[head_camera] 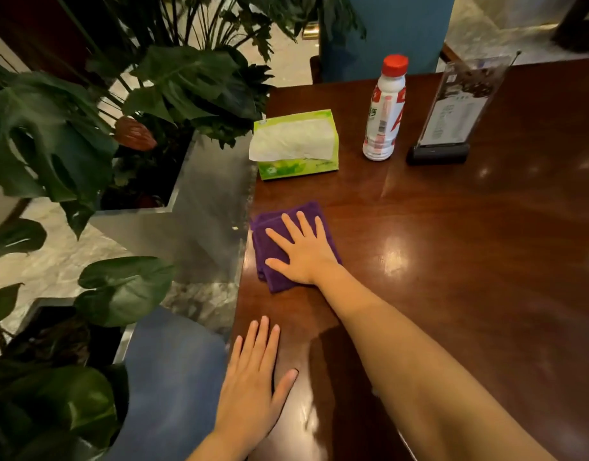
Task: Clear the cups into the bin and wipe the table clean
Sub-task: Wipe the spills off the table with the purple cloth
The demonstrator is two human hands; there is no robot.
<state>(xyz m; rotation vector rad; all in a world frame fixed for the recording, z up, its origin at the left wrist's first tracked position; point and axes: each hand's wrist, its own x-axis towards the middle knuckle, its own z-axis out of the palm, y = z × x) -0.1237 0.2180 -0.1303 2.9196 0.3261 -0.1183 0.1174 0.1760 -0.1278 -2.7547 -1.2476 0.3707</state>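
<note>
A folded purple cloth (pixel 273 271) lies near the left edge of the dark glossy wooden table (pixel 452 261). My right hand (pixel 303 251) presses flat on the cloth, fingers spread, forearm stretching back toward the lower right. My left hand (pixel 253 384) rests flat on the bare tabletop near the front left corner, fingers apart, holding nothing. No cups and no bin are in view.
At the back left of the table stand a green tissue box (pixel 298 146), a white bottle with a red cap (pixel 384 111) and an upright menu holder (pixel 452 114). Metal planters with large leafy plants (pixel 87 144) stand left of the table, and a blue chair seat (pixel 173 377) is below.
</note>
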